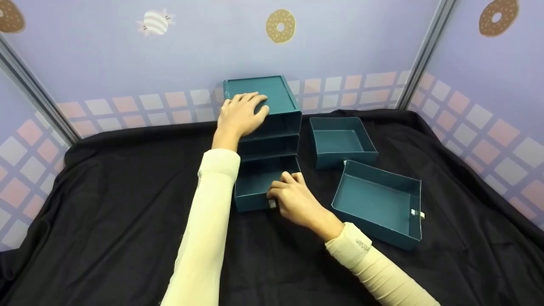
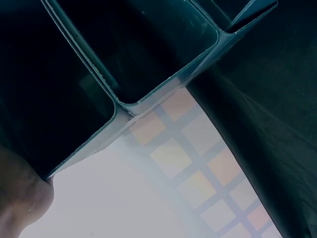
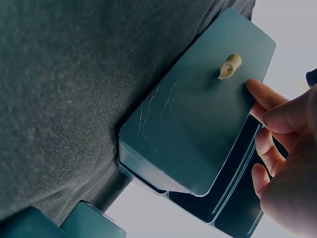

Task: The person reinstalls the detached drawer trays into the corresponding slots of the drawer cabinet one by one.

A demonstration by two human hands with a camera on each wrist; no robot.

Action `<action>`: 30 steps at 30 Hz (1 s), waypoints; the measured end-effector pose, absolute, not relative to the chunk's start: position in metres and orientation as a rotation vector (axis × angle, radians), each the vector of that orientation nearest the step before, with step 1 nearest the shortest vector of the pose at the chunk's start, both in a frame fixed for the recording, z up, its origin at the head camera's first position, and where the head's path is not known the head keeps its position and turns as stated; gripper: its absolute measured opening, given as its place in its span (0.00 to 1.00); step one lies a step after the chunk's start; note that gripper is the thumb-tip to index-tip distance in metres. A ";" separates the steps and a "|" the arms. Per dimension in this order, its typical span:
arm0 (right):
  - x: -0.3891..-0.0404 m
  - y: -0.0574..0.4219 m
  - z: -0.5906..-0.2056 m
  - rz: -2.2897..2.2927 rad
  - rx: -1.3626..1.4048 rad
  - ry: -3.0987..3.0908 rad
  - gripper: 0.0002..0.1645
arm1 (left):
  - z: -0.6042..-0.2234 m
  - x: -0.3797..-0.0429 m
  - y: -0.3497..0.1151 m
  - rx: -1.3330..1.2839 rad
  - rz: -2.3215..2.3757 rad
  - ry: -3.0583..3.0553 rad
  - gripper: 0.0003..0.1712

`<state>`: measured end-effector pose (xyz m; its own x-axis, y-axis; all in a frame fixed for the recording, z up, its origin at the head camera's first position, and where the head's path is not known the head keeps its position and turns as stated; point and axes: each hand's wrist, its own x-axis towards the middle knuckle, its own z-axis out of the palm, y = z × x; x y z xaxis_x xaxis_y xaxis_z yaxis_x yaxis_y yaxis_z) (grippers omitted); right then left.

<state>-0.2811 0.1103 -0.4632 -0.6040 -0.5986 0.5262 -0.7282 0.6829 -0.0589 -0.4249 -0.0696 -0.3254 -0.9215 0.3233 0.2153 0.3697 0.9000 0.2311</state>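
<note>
A dark teal drawer cabinet (image 1: 272,91) stands against the back wall, its upper two compartments without drawers. My left hand (image 1: 240,114) rests on its top near the front left edge, fingers spread loosely; the left wrist view catches only part of that hand (image 2: 25,196). From the bottom compartment a teal drawer (image 1: 250,202) sticks out partway. My right hand (image 1: 293,199) pinches its front rim, thumb on the outer face and fingers over the edge. A small pale knob (image 3: 231,64) sits on the drawer's front, beside the thumb.
Right of the cabinet lie two loose teal drawers: one at the back (image 1: 346,159), another nearer and turned at an angle (image 1: 369,199), a pale knob on its right side. Black cloth (image 1: 127,212) covers the table. Patterned lilac panels (image 1: 348,51) enclose the back and sides.
</note>
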 end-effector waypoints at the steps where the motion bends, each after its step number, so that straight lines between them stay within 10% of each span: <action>1: -0.282 0.110 -0.463 0.371 1.026 -2.423 0.13 | -0.325 -0.425 -0.069 -0.534 -0.402 -2.893 0.32; 30: -0.293 0.108 -0.461 0.398 0.999 -2.483 0.15 | -0.325 -0.425 -0.069 -0.547 -0.391 -2.896 0.33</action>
